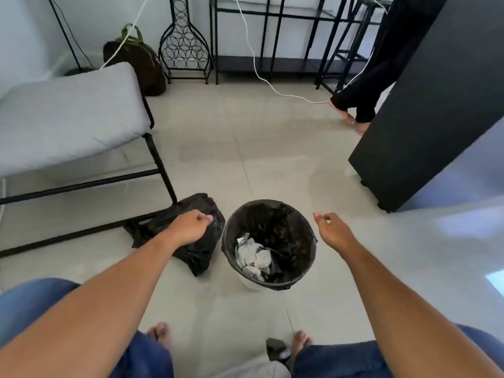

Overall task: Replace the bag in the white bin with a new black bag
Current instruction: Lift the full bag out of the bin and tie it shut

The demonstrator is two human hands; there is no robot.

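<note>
The white bin (248, 284) stands on the floor between my hands, lined with a black bag (286, 227) folded over its rim. Crumpled white paper waste (253, 257) lies inside it. To the left of the bin a loose black bag (196, 255) lies crumpled on the tiles. My left hand (191, 227) is over that bag, its fingers curled and pinching the bag's upper part. My right hand (334, 231) hovers just right of the bin's rim with loosely curled fingers, holding nothing and not touching the bin.
A grey cushioned bench (68, 118) on a black frame stands close on the left. A black cabinet (425, 118) is at the right, with another person's legs (362, 85) beside it. A white cable (272, 85) crosses the floor at the back. My feet (161, 332) are near the bottom edge.
</note>
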